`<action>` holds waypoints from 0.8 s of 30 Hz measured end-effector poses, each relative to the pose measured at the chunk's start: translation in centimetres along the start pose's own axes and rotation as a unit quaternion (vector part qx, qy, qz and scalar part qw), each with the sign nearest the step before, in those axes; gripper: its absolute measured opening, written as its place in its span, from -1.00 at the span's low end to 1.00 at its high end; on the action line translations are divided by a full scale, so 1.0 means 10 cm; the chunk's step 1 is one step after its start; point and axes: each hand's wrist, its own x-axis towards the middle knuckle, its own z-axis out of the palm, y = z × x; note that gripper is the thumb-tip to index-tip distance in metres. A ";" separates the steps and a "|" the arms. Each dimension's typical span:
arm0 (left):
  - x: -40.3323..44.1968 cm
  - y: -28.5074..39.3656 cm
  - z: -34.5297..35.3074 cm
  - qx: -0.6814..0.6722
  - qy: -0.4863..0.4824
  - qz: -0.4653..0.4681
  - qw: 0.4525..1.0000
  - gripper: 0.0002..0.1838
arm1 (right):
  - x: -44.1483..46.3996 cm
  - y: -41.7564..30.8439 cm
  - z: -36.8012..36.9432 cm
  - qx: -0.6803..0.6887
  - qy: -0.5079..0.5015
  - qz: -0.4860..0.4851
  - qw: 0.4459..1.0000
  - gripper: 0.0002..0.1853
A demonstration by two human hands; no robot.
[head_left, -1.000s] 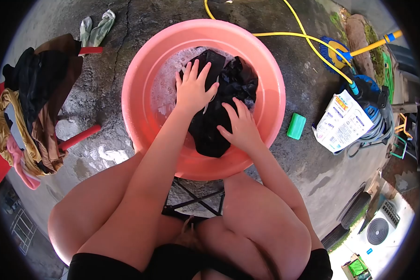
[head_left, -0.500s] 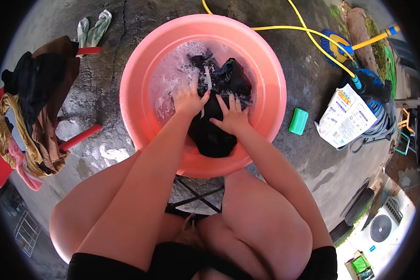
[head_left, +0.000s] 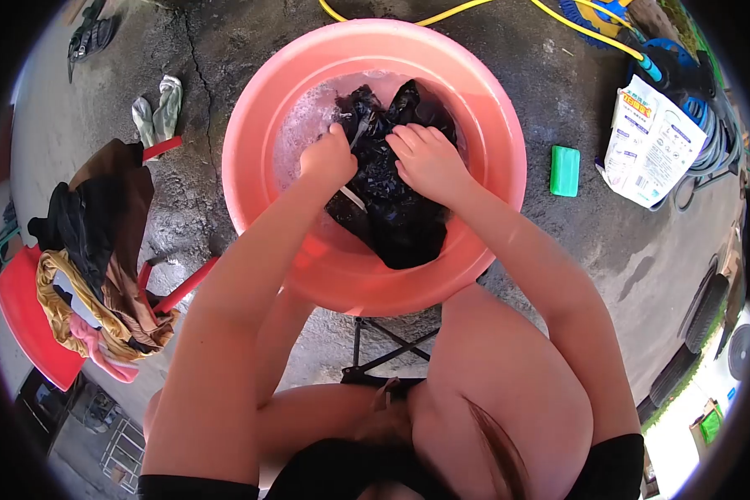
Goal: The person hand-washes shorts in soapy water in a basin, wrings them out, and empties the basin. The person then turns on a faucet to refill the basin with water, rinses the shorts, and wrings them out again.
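Note:
A pink basin [head_left: 375, 292] holds soapy water and a wet black garment [head_left: 404, 221], bunched and glossy, with a pale drawstring [head_left: 352, 198] showing on its left side. At the garment's upper left, my left hand [head_left: 329, 158] is closed, its fingers curled on the cloth. My right hand [head_left: 427, 162] rests on the upper right part of the garment, fingers bent and pressed together over the fabric.
Clothes [head_left: 100, 242] hang over a red chair [head_left: 37, 321] on the left, near grey-green socks [head_left: 158, 110]. On the right are green soap [head_left: 564, 171], a white packet [head_left: 652, 142] and a yellow hose [head_left: 587, 32]. A folding stool frame [head_left: 392, 348] stands below the basin.
Both hands went from spread fingers to closed on the garment, which has bunched up and shifted. The view has turned, so the chair sits lower and the packet higher.

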 end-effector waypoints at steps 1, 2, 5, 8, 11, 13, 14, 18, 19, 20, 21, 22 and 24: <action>-0.09 0.01 -0.13 0.040 -0.011 0.030 0.999 -0.53 | 0.07 0.05 0.03 -0.039 0.024 -0.028 0.999 -0.47; -0.16 -0.02 -0.18 0.085 -0.018 0.054 0.995 -0.56 | 0.13 0.10 0.06 -0.079 0.048 -0.057 0.994 -0.40; -0.40 -0.17 -0.38 0.178 -0.019 0.118 0.977 -0.68 | 0.25 0.21 0.16 -0.128 -0.134 0.012 0.983 -0.37; -0.61 -0.30 -0.55 0.265 -0.112 0.093 0.953 -0.66 | 0.25 0.23 0.15 -0.175 -0.227 0.093 0.954 -0.57; -0.91 -0.41 -0.51 0.309 -0.154 0.125 0.930 -0.67 | 0.08 0.37 0.10 -0.086 -0.225 0.126 0.962 -0.79; -1.07 -0.41 -0.43 0.320 -0.186 0.151 0.917 -0.68 | 0.03 0.36 0.00 0.005 -0.191 0.160 0.968 -0.82; -1.12 -0.41 -0.39 0.324 -0.202 0.164 0.910 -0.69 | 0.01 0.35 -0.07 0.050 -0.173 0.176 0.968 -0.83; -1.15 -0.37 -0.20 0.301 -0.244 0.208 0.898 -0.66 | -0.01 0.24 -0.47 0.156 -0.077 0.103 0.979 -0.87; -1.11 -0.31 -0.25 0.291 -0.239 0.216 0.901 -0.66 | -0.03 0.21 -0.59 0.144 -0.116 0.112 0.976 -0.88; -1.07 -0.26 -0.30 0.281 -0.235 0.224 0.903 -0.67 | -0.03 0.16 -0.72 0.132 -0.155 0.121 0.971 -0.87; -0.97 -0.21 -0.37 0.221 -0.197 0.238 0.925 -0.70 | -0.06 0.10 -0.79 0.121 -0.195 0.129 0.965 -0.84; -0.80 -0.16 -0.45 0.160 -0.157 0.250 0.942 -0.72 | -0.10 0.05 -0.81 0.096 -0.223 0.150 0.958 -0.84; -0.50 -0.08 -0.56 0.082 0.016 0.301 0.950 -0.75 | -0.20 -0.02 -0.84 0.045 -0.276 0.192 0.941 -0.82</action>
